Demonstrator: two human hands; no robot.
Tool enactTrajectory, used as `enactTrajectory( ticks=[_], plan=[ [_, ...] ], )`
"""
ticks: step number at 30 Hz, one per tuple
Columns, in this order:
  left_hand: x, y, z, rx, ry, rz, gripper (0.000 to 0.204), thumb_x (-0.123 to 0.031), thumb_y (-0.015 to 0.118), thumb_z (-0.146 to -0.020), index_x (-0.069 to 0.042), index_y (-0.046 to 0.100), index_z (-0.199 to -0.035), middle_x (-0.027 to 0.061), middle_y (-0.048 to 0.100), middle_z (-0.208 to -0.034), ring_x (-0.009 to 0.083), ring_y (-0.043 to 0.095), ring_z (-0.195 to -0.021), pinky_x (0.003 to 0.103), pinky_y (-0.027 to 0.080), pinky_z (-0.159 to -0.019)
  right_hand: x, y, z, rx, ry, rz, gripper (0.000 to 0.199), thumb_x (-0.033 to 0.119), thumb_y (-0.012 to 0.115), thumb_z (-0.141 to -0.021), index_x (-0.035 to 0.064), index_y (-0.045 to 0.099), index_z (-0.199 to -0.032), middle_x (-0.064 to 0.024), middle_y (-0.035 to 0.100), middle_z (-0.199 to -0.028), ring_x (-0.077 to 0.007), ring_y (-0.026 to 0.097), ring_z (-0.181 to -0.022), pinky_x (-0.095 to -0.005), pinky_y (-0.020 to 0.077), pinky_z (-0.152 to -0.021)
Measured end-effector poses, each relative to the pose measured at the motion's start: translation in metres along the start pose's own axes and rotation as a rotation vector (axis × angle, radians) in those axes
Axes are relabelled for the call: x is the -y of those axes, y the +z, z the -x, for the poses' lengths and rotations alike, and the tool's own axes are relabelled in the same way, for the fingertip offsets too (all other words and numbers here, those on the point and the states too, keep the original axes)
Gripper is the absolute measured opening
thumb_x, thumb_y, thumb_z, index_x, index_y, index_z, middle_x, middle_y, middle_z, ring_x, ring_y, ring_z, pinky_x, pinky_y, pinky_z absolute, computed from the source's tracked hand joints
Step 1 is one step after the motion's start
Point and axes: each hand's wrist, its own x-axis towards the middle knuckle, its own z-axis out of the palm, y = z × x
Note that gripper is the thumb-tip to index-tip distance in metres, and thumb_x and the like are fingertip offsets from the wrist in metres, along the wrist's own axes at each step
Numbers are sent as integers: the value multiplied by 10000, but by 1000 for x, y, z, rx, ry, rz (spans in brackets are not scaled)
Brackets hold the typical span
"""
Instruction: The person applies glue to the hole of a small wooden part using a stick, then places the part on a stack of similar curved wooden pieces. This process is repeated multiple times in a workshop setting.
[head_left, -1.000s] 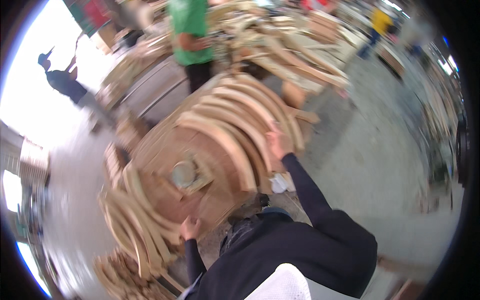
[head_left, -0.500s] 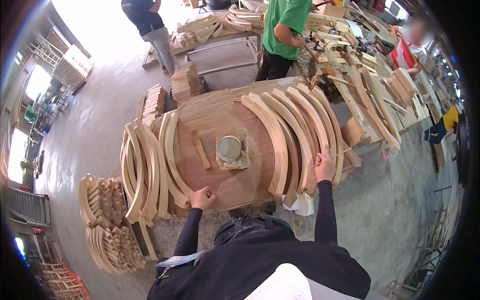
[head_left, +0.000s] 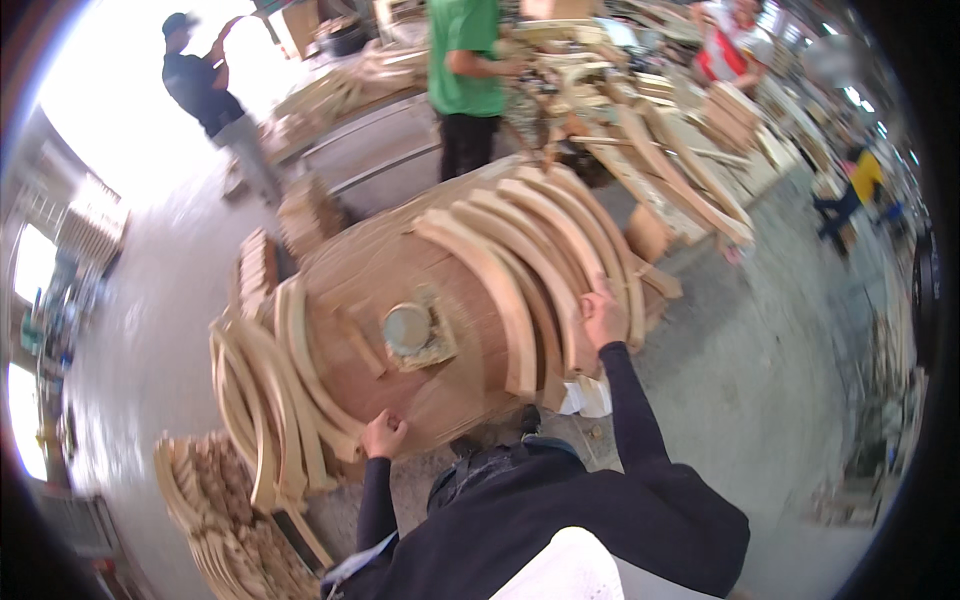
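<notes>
While my left hand [head_left: 384, 435] curls beside the left-hand curved wooden pieces [head_left: 298, 412], my right, fingers bent, overlaps the right-hand set [head_left: 505, 290] on the table [head_left: 475, 345]; I can't tell whether either grips anything.

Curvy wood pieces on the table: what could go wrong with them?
The right row of curved pieces sits close together, so a push from the right hand might shift several. A sliding piece could bump the round pot. The left hand is beside the left pile, so it might get pinched.
</notes>
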Motion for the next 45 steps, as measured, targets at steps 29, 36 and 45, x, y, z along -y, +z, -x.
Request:
enactTrajectory(
  ticks=[29,36,45],
  plan=[
    [8,6,-1,11,-54,53,181,-226,648,-713,-78,662,-815,68,682,-697,223,672,-670,344,515,-642,5,6,2,-112,-75,94,100,144,626,-743,65,654,-688,-105,483,-1382,-324,485,-1245,-387,478,-909],
    [11,8,-1,-10,-59,56,159,-206,651,-726,-66,658,-801,60,671,-661,168,652,-585,311,505,-593,5,6,3,-120,-93,111,115,145,635,-737,58,632,-663,-104,481,-1384,-331,490,-1240,-384,486,-891],
    [0,2,2,-15,-57,16,152,-220,653,-712,-97,666,-800,45,674,-673,201,665,-640,330,511,-623,9,1,4,-119,-84,97,116,136,640,-731,52,625,-653,-114,484,-1381,-342,499,-1229,-378,487,-900]
  ],
)
